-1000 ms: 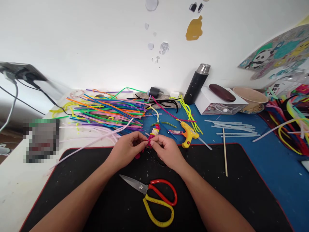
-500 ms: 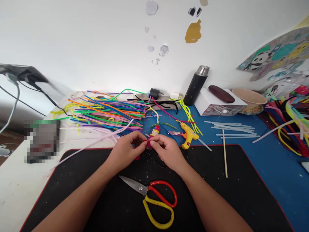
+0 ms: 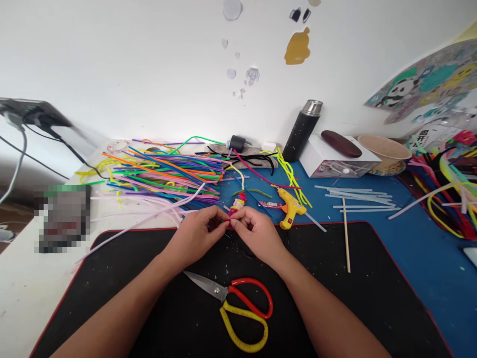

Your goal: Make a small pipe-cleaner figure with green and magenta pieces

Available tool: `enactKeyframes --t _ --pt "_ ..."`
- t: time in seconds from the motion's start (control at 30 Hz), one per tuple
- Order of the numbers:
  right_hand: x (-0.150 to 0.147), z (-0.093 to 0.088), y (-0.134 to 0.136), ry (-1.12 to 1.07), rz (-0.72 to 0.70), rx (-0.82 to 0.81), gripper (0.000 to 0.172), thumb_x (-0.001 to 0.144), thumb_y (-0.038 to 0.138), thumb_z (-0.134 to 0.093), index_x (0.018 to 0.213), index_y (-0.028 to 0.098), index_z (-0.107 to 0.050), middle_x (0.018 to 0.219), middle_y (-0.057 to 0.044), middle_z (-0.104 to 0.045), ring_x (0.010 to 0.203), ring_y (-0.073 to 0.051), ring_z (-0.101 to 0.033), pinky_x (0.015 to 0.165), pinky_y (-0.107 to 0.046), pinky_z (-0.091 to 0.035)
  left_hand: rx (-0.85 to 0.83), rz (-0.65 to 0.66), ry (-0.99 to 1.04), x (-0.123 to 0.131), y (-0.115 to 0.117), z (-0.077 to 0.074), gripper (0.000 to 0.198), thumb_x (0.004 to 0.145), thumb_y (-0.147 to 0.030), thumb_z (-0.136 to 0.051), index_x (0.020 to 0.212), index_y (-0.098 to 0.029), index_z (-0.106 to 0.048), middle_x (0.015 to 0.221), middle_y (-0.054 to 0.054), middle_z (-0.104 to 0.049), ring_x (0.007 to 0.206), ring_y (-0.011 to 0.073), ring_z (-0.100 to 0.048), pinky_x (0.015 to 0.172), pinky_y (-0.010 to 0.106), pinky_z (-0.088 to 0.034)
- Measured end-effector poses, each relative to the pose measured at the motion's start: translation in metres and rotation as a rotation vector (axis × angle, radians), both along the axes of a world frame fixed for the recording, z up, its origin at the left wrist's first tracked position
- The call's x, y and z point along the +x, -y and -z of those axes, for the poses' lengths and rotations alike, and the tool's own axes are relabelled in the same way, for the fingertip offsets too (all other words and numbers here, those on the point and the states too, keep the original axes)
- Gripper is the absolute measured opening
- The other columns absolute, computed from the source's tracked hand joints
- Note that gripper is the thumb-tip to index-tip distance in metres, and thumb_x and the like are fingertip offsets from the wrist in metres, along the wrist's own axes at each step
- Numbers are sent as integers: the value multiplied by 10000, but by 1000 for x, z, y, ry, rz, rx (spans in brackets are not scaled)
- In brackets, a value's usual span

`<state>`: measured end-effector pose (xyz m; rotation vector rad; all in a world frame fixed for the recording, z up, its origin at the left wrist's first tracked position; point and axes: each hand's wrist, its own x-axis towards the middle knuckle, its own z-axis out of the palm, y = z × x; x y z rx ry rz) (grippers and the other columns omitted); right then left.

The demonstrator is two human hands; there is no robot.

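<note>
Between my hands is a small pipe-cleaner figure point(image 3: 239, 201) with a red, yellow and white top and a magenta lower part. My left hand point(image 3: 199, 234) has thumb and forefinger pinched at the magenta lower end. From the other side my right hand point(image 3: 257, 236) pinches the same magenta part. Fingertips of both hands nearly meet and hide most of that part. Scissors point(image 3: 217, 291) with one red and one yellow handle lie on the black mat point(image 3: 179, 323) below my hands, blades slightly apart.
A yellow glue gun point(image 3: 289, 209) lies right of my hands. Colourful pipe cleaners point(image 3: 167, 174) are heaped at the left. Glue sticks point(image 3: 363, 201) and a wooden stick point(image 3: 346, 238) lie right. Behind stand a black thermos point(image 3: 302, 132), a white box point(image 3: 335, 161) and a bowl point(image 3: 385, 154).
My fingertips have come closer together over the magenta part. A magenta bit seen beneath my left hand is out of sight now. The scissors stay in place.
</note>
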<state>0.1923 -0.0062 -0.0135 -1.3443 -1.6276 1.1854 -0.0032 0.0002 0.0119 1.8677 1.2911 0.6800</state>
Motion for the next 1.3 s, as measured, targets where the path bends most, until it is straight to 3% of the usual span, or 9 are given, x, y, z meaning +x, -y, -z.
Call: enactKeyframes --t 0.37,0.63,0.9,1.03,1.13,1.3 --pt "-2 3 0 -110 4 -90 164 954 365 -636 929 205 -659 587 80 -490 496 -118 -421 498 -250 -292 10 -21 18 2 0 0 153 952 -332 -622 908 -236 -733 848 -2 -794 766 195 -721 687 290 -489" --pt "-2 -3 2 -159 -18 -132 245 967 443 -679 1039 209 -679 566 87 -483 448 -105 -414 461 -242 -290 -171 -143 334 2 -1 -3 229 897 -432 -708 903 -207 -672 810 18 -733 719 182 -690 592 272 -550" --pt "0 -2 1 -164 0 -112 225 960 439 -679 951 215 -671 570 80 -487 452 -107 -411 458 -246 -285 -347 -100 459 0 -2 -6 392 841 -558 -794 952 -202 -672 837 19 -718 684 169 -665 516 254 -551" --pt "1 -7 1 -193 -14 -132 221 968 434 -667 920 219 -648 548 89 -470 418 -97 -393 436 -243 -263 -366 -61 518 -3 -4 -7 418 891 -596 -745 980 -188 -716 782 20 -718 693 171 -671 615 285 -586" --pt "2 -12 2 -249 -51 -185 264 962 467 -671 903 213 -627 570 88 -492 400 -84 -388 412 -238 -248 -412 -47 595 -7 -6 -4 417 882 -578 -774 994 -178 -733 757 19 -717 676 163 -670 653 290 -588" --pt "2 -16 2 -392 -112 -288 358 902 534 -732 945 202 -604 593 106 -497 374 -64 -362 390 -227 -245 -515 -32 694 -12 -7 5 386 872 -491 -826 1098 -189 -742 764 14 -689 644 155 -631 563 264 -543"
